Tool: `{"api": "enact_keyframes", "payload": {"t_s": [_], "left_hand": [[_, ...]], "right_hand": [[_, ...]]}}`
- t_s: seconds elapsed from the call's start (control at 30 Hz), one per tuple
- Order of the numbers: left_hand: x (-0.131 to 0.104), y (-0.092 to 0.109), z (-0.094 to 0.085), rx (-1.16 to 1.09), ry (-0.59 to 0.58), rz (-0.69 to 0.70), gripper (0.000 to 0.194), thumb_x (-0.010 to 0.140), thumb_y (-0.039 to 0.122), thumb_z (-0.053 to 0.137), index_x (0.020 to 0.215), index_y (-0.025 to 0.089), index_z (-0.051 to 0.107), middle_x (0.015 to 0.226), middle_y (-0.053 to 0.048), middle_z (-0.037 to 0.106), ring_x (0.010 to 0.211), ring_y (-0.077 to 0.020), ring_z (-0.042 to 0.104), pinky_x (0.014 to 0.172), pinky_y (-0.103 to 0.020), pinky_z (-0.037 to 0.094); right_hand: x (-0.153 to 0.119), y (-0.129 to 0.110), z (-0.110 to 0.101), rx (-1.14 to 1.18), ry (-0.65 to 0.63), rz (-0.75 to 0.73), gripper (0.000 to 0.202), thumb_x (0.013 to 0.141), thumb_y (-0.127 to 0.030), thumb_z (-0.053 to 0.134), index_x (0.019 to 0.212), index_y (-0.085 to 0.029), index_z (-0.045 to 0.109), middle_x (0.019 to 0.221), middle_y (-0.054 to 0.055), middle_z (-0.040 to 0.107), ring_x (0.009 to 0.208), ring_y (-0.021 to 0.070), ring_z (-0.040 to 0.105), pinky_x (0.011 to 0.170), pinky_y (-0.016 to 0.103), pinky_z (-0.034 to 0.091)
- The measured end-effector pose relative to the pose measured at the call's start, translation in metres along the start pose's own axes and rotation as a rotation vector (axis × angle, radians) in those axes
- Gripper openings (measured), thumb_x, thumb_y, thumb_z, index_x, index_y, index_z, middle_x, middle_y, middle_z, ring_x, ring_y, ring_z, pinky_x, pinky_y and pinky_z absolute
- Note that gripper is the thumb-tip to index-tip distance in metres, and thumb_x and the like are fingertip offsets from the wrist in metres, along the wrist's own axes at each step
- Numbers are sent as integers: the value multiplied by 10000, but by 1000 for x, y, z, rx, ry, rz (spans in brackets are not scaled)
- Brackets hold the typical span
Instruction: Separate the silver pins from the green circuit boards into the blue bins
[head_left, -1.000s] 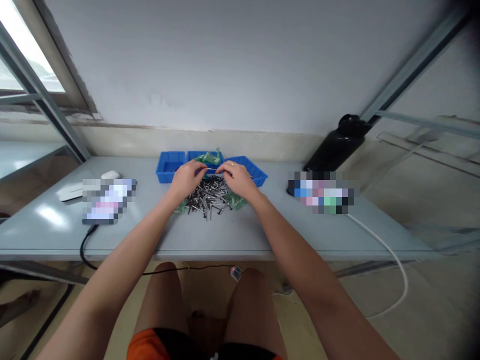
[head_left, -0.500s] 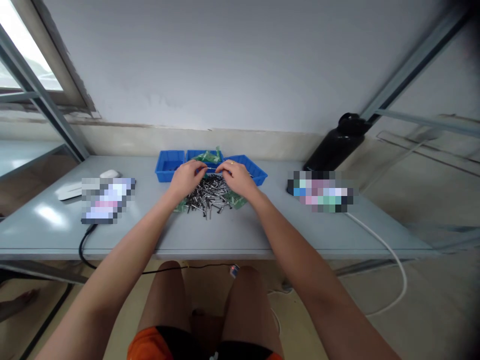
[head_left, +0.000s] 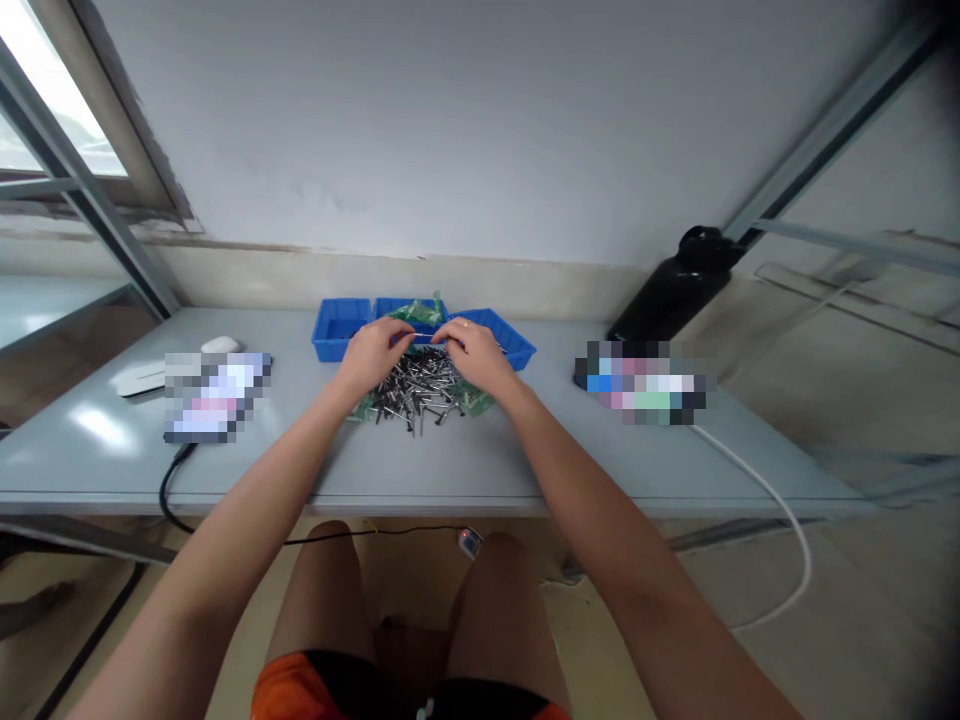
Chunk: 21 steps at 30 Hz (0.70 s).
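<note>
My left hand [head_left: 376, 352] and my right hand [head_left: 474, 352] face each other above a pile of loose screws [head_left: 418, 392]. Between their pinched fingertips runs one thin silver screw [head_left: 421, 335], lying level, with an end in each hand. Its finer details are too small to make out. The pile, silver shafts mixed with dark ones, rests on green plastic wrapping [head_left: 474, 400]. Just behind the hands stand a left blue bin [head_left: 330, 348], a middle blue bin [head_left: 384, 308] with green plastic film [head_left: 417, 313] in it, and a right blue bin [head_left: 523, 356] set at an angle.
On the left of the grey table [head_left: 420, 470] lie a phone [head_left: 217, 400] on a black cable and a white rounded case [head_left: 220, 345]. At the right, a black bottle [head_left: 671, 295] leans beside another blurred-out device [head_left: 641, 390] with a white cable [head_left: 757, 475].
Both hands keep nearly the same place and grip on the screw. The whole view has shifted very slightly.
</note>
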<state>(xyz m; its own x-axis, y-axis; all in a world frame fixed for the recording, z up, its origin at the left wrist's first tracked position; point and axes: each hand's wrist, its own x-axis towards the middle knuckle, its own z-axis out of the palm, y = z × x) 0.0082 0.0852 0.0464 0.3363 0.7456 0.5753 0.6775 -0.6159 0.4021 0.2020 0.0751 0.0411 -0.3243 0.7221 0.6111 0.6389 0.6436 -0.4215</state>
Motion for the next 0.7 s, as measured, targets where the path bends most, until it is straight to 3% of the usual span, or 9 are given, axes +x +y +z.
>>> {"api": "enact_keyframes", "payload": {"t_s": [0.17, 0.4, 0.5, 0.6, 0.7], "left_hand": [[2, -4, -5, 41, 16, -16, 151, 873, 259, 563, 909, 203, 699, 878, -56, 686, 734, -167, 599, 705, -293, 459], [5, -42, -41, 274, 238, -219, 157, 885, 248, 537, 908, 182, 678, 872, -76, 665, 815, -236, 605, 701, -360, 455], [5, -49, -45, 263, 286, -272, 141, 870, 235, 549, 867, 193, 684, 842, -89, 670, 789, -239, 609, 688, -370, 453], [6, -43, -35, 119, 211, -150, 137, 867, 250, 560, 867, 221, 694, 821, -65, 692, 738, -197, 614, 688, -333, 466], [6, -27, -20, 68, 20, 65, 170, 886, 270, 538, 923, 217, 696, 920, -50, 704, 803, -174, 627, 752, -303, 476]], "right_hand": [[0, 1, -1, 3, 23, 5, 280, 782, -45, 421, 786, -223, 638, 894, 40, 654, 872, 199, 603, 848, 369, 460], [-1, 3, -1, -11, 72, 57, 259, 795, -79, 421, 805, -220, 639, 892, 44, 654, 862, 204, 600, 818, 368, 457], [-1, 3, 0, -23, 54, 86, 259, 798, -83, 416, 817, -212, 640, 902, 52, 651, 874, 204, 599, 833, 369, 451], [-1, 2, 0, -3, 64, 91, 210, 822, -136, 457, 925, -198, 629, 933, 65, 637, 845, 197, 597, 811, 361, 463], [-2, -1, 0, 53, 12, 24, 186, 827, -186, 505, 984, -202, 604, 1020, 78, 607, 859, 187, 593, 765, 338, 478]]}}
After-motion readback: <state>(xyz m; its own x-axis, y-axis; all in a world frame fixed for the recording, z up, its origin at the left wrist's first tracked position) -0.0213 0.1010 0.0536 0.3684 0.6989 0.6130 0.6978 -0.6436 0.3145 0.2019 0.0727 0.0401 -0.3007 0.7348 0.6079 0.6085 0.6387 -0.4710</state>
